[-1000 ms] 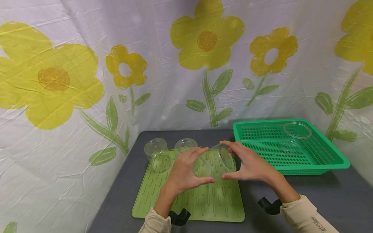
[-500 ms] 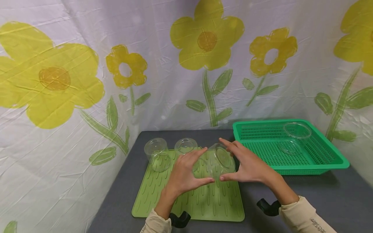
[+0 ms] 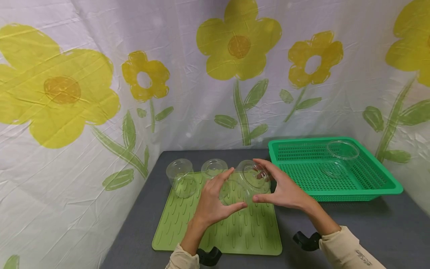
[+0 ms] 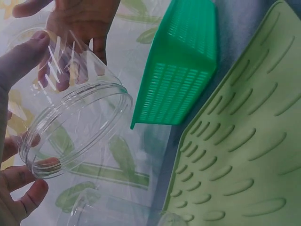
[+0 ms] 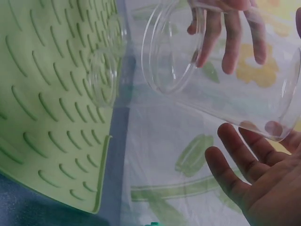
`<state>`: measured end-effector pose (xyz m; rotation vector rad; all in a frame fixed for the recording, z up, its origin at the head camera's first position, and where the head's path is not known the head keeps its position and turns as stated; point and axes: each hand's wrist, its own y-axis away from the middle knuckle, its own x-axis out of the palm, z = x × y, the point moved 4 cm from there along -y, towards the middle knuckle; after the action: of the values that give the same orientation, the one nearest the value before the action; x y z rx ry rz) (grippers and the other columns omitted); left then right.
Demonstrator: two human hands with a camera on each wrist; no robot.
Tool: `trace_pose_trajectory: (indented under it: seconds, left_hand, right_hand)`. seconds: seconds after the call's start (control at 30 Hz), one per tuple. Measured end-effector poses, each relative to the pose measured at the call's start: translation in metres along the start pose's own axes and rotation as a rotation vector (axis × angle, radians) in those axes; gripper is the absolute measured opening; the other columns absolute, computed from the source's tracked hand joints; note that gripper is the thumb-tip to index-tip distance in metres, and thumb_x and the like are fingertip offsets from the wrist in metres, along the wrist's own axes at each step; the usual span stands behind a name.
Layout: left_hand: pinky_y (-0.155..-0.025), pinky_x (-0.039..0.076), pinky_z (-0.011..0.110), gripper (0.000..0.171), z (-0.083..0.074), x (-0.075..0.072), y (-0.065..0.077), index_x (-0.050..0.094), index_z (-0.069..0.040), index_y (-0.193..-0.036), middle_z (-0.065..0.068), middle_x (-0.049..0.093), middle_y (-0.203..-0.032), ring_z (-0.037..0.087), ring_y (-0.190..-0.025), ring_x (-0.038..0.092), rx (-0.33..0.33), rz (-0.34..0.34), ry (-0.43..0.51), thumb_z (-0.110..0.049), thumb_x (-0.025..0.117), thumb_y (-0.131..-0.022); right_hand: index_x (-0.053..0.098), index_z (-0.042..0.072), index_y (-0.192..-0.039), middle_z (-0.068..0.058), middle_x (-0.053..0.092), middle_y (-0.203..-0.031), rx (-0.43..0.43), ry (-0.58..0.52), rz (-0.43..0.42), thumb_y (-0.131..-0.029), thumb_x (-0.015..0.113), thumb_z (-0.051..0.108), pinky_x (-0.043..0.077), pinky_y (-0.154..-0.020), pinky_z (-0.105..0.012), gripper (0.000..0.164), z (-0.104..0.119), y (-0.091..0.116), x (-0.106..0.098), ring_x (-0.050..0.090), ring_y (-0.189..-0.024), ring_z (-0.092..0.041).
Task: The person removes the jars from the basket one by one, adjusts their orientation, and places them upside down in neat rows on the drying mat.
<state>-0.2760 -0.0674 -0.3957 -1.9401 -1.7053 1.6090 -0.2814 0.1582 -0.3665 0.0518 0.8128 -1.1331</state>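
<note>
A clear plastic cup (image 3: 251, 177) is held tilted between both hands above the green ridged mat (image 3: 215, 239). My left hand (image 3: 212, 200) grips it near the rim, thumb on the wall and fingers around the rim in the left wrist view. My right hand (image 3: 287, 188) holds the base end, its fingers touching the base edge in the right wrist view. The base faces up and right, the rim down and left. Two more clear cups, one at the left (image 3: 181, 175) and one beside it (image 3: 214, 167), stand upside down at the mat's far edge.
A green slotted basket (image 3: 336, 197) stands at the right of the dark table (image 3: 134, 231), with one clear cup (image 3: 342, 153) upright inside it. A flower-printed curtain (image 3: 188, 112) hangs behind the table.
The cup has turned between my hands, so its base now faces more towards the head camera. My right hand has shifted slightly left and up; the other cups stay where they were.
</note>
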Motion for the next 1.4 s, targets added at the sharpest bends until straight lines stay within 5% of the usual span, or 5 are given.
trace_pose_trajectory:
  seconds: [0.47, 0.63, 0.83, 1.17, 1.4]
  left_hand:
    - [-0.096, 0.053, 0.05, 0.095, 0.008, -0.005, 0.005, 0.044, -0.019, -0.154, 0.003, 0.06, -0.143, 0.025, -0.122, 0.062, -0.018, -0.055, -0.002, -0.05, 0.088, -0.076]
    - [-0.092, 0.055, 0.048, 0.07, 0.019, -0.017, 0.014, 0.056, -0.018, -0.143, 0.004, 0.063, -0.137, 0.024, -0.118, 0.063, -0.027, -0.177, -0.016, -0.049, 0.08, -0.086]
    - [-0.082, 0.054, 0.044, 0.022, 0.041, -0.036, 0.036, 0.071, -0.013, -0.103, 0.004, 0.068, -0.107, 0.022, -0.099, 0.065, -0.093, -0.338, -0.071, -0.025, 0.082, -0.087]
    - [-0.079, 0.051, 0.049, 0.016, 0.081, -0.064, 0.074, 0.071, -0.012, -0.084, 0.008, 0.065, -0.093, 0.029, -0.091, 0.062, -0.374, -0.381, -0.222, -0.02, 0.085, -0.084]
    - [-0.09, 0.043, 0.063, 0.027, 0.105, -0.071, 0.095, 0.074, -0.01, -0.105, 0.018, 0.065, -0.121, 0.043, -0.113, 0.058, -0.682, -0.154, -0.338, -0.032, 0.079, -0.089]
  right_hand:
    - [0.037, 0.014, -0.157, -0.014, 0.051, -0.15, 0.037, 0.034, -0.034, -0.081, 0.086, 0.034, 0.051, -0.093, -0.051, 0.093, -0.001, -0.008, 0.0, 0.061, -0.12, -0.031]
    - [0.037, 0.013, -0.157, -0.018, 0.046, -0.155, 0.09, 0.115, -0.051, -0.081, 0.085, 0.04, 0.046, -0.101, -0.065, 0.094, -0.011, -0.012, -0.002, 0.051, -0.136, -0.041]
    - [0.035, 0.011, -0.158, -0.02, 0.041, -0.158, 0.185, 0.222, -0.048, -0.08, 0.082, 0.054, 0.046, -0.1, -0.066, 0.101, -0.03, -0.014, 0.005, 0.046, -0.14, -0.044]
    - [0.034, 0.009, -0.158, -0.023, 0.043, -0.156, 0.306, 0.284, -0.038, -0.077, 0.081, 0.062, 0.046, -0.101, -0.065, 0.108, -0.052, -0.026, 0.017, 0.047, -0.139, -0.045]
    - [0.032, 0.004, -0.158, -0.027, 0.04, -0.157, 0.346, 0.317, -0.011, -0.079, 0.08, 0.061, 0.045, -0.102, -0.067, 0.109, -0.061, -0.036, 0.021, 0.042, -0.141, -0.049]
